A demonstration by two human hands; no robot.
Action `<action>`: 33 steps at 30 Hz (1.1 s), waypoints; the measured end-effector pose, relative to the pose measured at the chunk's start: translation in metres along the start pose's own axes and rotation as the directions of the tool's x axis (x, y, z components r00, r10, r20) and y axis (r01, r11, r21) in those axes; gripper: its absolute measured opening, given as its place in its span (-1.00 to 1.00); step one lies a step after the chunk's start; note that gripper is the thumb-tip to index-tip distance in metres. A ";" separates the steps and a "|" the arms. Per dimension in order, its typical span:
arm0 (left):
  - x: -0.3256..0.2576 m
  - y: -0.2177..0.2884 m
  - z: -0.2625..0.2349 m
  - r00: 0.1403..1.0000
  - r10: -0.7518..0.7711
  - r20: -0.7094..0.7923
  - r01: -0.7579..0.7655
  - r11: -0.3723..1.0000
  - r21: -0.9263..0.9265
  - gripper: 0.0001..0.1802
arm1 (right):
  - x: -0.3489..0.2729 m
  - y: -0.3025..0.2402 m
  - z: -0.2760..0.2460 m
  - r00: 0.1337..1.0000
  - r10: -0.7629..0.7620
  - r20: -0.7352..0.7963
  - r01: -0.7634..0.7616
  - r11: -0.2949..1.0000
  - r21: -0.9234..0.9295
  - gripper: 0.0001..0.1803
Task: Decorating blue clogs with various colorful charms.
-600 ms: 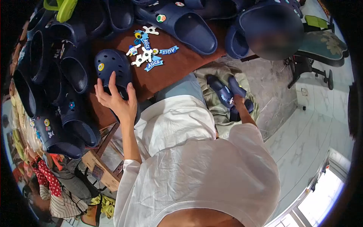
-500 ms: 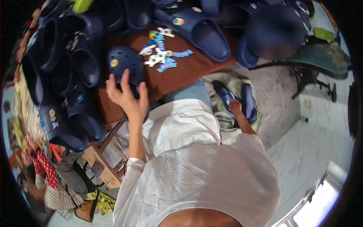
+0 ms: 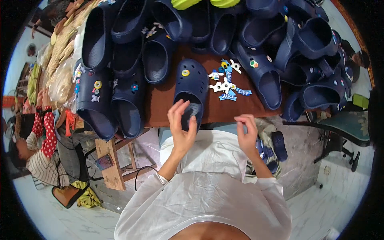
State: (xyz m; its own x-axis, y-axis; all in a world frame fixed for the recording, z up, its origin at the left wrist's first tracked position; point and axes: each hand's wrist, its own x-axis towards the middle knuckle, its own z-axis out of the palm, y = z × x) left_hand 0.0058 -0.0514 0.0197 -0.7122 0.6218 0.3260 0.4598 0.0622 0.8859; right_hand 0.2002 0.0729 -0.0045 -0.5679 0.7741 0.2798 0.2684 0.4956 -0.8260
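A navy clog (image 3: 191, 78) with a round yellow charm on its toe lies on the brown tabletop, its heel toward me. My left hand (image 3: 182, 130) is over the heel end, thumb and fingers apart at the foot opening; whether they touch the clog I cannot tell. Beside the clog lie several flat charms (image 3: 225, 85), white figures and blue lettered banners. My right hand (image 3: 247, 134) is at the table's front edge, below the charms. Its fingers are bent, the thumb stands apart, and nothing shows in it.
Navy clogs crowd the table at left (image 3: 96, 104), back and right (image 3: 260, 76), some with charms. Lime-green footwear (image 3: 188, 3) sits at the far edge. More clogs (image 3: 279, 146) lie low at my right, near a green chair (image 3: 348, 130). Another person (image 3: 46, 156) is at left, near a wooden stand (image 3: 110, 164).
My right hand has come up from the clogs low at my right to the table edge. My left hand stays by the same clog, now nearer its heel. The view has shifted.
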 end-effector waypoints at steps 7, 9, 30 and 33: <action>-0.001 -0.012 0.006 0.864 -0.443 0.241 0.489 0.620 -0.614 -0.50 | 0.060 -0.056 0.073 0.958 -0.210 0.194 0.220 0.975 -0.033 -0.38; 0.005 -0.018 0.006 0.801 -0.511 0.311 0.566 0.478 -0.672 -0.50 | 0.059 -0.055 0.087 0.961 -0.215 0.174 0.235 0.966 -0.106 -0.39; 0.026 -0.009 0.024 0.626 -0.682 0.378 0.639 0.170 -0.750 -0.56 | 0.060 -0.021 0.056 0.986 -0.165 -0.022 0.161 0.980 -0.114 -0.60; 0.021 -0.016 0.019 0.637 -0.662 0.395 0.620 0.135 -0.773 -0.54 | 0.092 0.007 0.052 0.976 -0.211 -0.052 0.185 0.933 -0.309 -0.54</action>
State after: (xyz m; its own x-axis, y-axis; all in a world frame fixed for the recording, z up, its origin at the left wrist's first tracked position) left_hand -0.0070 -0.0247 0.0062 -0.5488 0.6628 -0.5095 -0.7893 -0.2100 0.5770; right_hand 0.1092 0.1267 -0.0099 -0.5705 0.6714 0.4730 0.3853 0.7274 -0.5678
